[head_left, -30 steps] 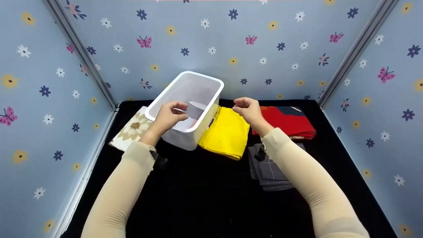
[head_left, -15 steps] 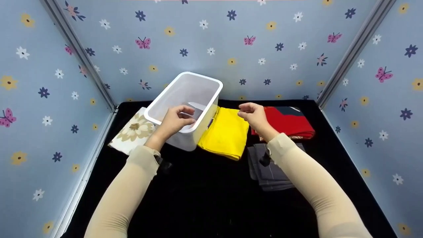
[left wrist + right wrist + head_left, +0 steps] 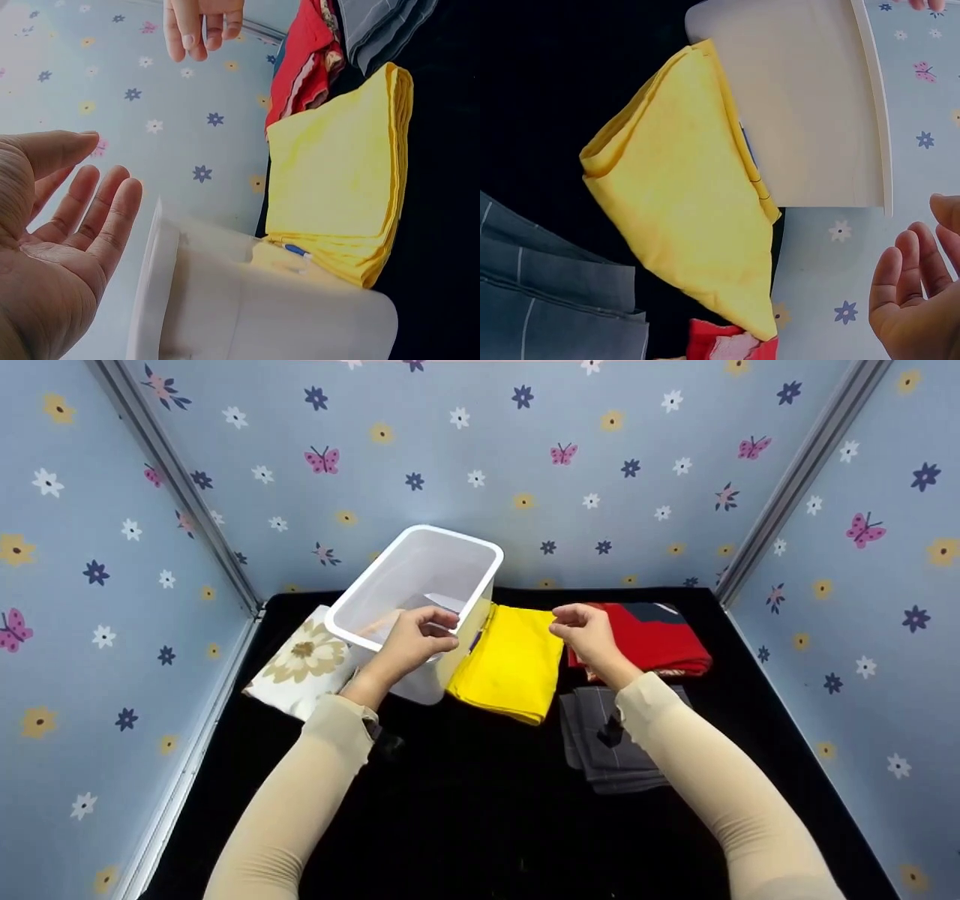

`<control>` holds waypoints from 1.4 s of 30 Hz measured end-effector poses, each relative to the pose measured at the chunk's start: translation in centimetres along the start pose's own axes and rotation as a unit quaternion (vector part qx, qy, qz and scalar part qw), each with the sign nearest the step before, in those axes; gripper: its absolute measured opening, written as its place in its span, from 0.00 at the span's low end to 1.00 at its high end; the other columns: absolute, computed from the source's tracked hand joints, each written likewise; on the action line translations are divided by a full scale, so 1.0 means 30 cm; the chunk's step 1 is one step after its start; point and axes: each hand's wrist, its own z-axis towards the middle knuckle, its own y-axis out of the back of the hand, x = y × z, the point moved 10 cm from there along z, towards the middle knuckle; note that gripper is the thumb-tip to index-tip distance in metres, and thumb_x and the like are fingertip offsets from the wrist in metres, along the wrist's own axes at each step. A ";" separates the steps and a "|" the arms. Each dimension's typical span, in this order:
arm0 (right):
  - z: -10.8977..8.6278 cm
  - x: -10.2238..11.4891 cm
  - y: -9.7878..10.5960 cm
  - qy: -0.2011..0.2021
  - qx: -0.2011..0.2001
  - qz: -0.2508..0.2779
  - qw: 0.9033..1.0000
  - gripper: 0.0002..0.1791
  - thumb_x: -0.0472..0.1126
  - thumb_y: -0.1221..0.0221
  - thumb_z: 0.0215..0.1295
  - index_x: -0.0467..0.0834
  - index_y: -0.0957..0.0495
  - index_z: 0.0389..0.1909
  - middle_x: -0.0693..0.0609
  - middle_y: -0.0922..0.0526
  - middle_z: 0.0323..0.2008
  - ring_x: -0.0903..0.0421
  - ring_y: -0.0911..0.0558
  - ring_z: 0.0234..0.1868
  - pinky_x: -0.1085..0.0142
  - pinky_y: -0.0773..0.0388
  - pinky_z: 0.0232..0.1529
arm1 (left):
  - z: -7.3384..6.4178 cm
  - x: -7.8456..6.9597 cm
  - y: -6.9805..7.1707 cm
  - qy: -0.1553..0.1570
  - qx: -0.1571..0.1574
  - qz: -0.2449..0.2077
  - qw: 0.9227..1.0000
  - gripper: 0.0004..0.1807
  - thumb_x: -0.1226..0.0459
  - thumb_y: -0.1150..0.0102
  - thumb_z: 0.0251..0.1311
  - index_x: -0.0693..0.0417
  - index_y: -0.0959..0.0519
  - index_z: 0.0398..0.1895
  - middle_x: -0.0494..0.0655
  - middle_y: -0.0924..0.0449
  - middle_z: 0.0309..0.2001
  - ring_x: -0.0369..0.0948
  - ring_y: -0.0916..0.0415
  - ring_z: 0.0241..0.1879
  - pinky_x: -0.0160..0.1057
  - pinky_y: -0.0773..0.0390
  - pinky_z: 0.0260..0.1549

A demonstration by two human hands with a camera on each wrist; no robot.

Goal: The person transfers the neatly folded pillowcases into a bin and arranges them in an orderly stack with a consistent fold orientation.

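My left hand (image 3: 412, 645) hovers over the near right corner of a white plastic bin (image 3: 351, 632), its fingers loosely bent around nothing. Between the two hands a folded yellow cloth (image 3: 514, 660) lies against the bin's right side. My right hand (image 3: 590, 639) is in the air near that cloth's right edge, fingers relaxed with a gap to the thumb. Behind it lies a folded red cloth (image 3: 652, 637) with a dark patch. In the left wrist view the left palm (image 3: 52, 277) faces up beside the bin's rim, holding nothing.
A folded white cloth with a tan flower (image 3: 304, 656) lies left of the bin, partly under it in the head view. A folded grey checked cloth (image 3: 611, 750) sits below the right forearm. Flower-patterned walls (image 3: 495, 457) enclose the black table surface (image 3: 450, 810) at back and sides.
Both hands have drifted to the right and slightly toward me, still holding nothing. The bin and the folded cloths stay where they were; the head view shifts slightly.
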 end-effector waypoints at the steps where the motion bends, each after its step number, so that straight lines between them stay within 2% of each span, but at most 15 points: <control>1: -0.001 -0.004 0.003 -0.001 0.000 0.001 1.000 0.16 0.32 0.33 0.74 0.34 0.16 0.60 0.45 0.11 0.46 0.60 0.15 0.42 0.72 0.15 0.45 | 0.000 -0.001 -0.003 0.001 0.000 0.000 1.000 0.20 0.75 0.30 0.62 0.73 0.18 0.58 0.63 0.14 0.54 0.40 0.14 0.45 0.30 0.13 0.46; 4: -0.004 -0.019 0.014 -0.005 -0.004 0.005 1.000 0.17 0.32 0.32 0.73 0.34 0.15 0.60 0.48 0.11 0.44 0.61 0.15 0.42 0.74 0.15 0.45 | 0.000 -0.006 -0.015 0.002 0.002 -0.002 1.000 0.19 0.75 0.30 0.63 0.71 0.17 0.57 0.59 0.13 0.53 0.40 0.14 0.45 0.31 0.13 0.46; 7: -0.009 -0.031 0.027 -0.007 -0.008 0.005 1.000 0.17 0.32 0.32 0.73 0.34 0.15 0.61 0.50 0.12 0.44 0.61 0.14 0.41 0.73 0.15 0.43 | 0.000 -0.013 -0.030 0.000 0.005 -0.001 1.000 0.18 0.74 0.29 0.63 0.68 0.16 0.56 0.58 0.13 0.54 0.41 0.14 0.46 0.31 0.13 0.47; 16: -0.029 -0.055 0.048 -0.011 -0.008 0.003 1.000 0.18 0.33 0.32 0.73 0.32 0.16 0.60 0.46 0.11 0.45 0.51 0.12 0.45 0.74 0.15 0.41 | 0.008 -0.018 -0.085 -0.012 0.021 -0.021 0.999 0.18 0.76 0.31 0.63 0.70 0.16 0.57 0.63 0.14 0.56 0.44 0.12 0.47 0.35 0.11 0.49; 18: -0.032 -0.057 0.055 -0.010 -0.013 0.006 1.000 0.17 0.32 0.32 0.73 0.32 0.16 0.60 0.47 0.11 0.44 0.52 0.12 0.44 0.72 0.15 0.41 | 0.009 -0.017 -0.100 -0.014 0.027 -0.023 0.999 0.18 0.76 0.30 0.63 0.70 0.16 0.57 0.63 0.13 0.55 0.44 0.12 0.48 0.35 0.11 0.50; 24: -0.043 -0.068 0.084 -0.013 -0.025 0.013 1.000 0.18 0.30 0.31 0.71 0.30 0.16 0.59 0.51 0.11 0.42 0.63 0.15 0.37 0.70 0.14 0.42 | 0.013 -0.009 -0.137 -0.015 0.037 -0.026 0.999 0.17 0.75 0.30 0.64 0.68 0.15 0.56 0.59 0.13 0.53 0.43 0.13 0.47 0.35 0.11 0.50; 29: -0.057 -0.086 0.108 -0.022 -0.027 0.008 0.999 0.19 0.32 0.31 0.72 0.29 0.17 0.60 0.43 0.11 0.47 0.63 0.16 0.38 0.73 0.14 0.42 | 0.015 -0.002 -0.164 -0.010 0.040 -0.038 0.998 0.17 0.76 0.31 0.63 0.69 0.16 0.56 0.57 0.13 0.52 0.41 0.14 0.46 0.36 0.11 0.50; 33: -0.066 -0.099 0.126 -0.021 -0.027 -0.002 0.999 0.20 0.33 0.31 0.72 0.29 0.17 0.61 0.39 0.12 0.50 0.64 0.17 0.38 0.71 0.13 0.45 | 0.017 0.009 -0.183 -0.008 0.037 -0.040 0.998 0.18 0.76 0.30 0.63 0.69 0.16 0.56 0.58 0.13 0.52 0.41 0.14 0.45 0.37 0.11 0.51; 42: -0.074 -0.136 0.157 -0.017 -0.046 0.001 0.999 0.17 0.29 0.32 0.71 0.28 0.16 0.57 0.50 0.11 0.41 0.65 0.16 0.35 0.74 0.15 0.40 | 0.020 0.039 -0.220 -0.004 0.040 -0.047 0.998 0.17 0.75 0.30 0.63 0.67 0.15 0.55 0.58 0.13 0.52 0.45 0.12 0.47 0.40 0.10 0.52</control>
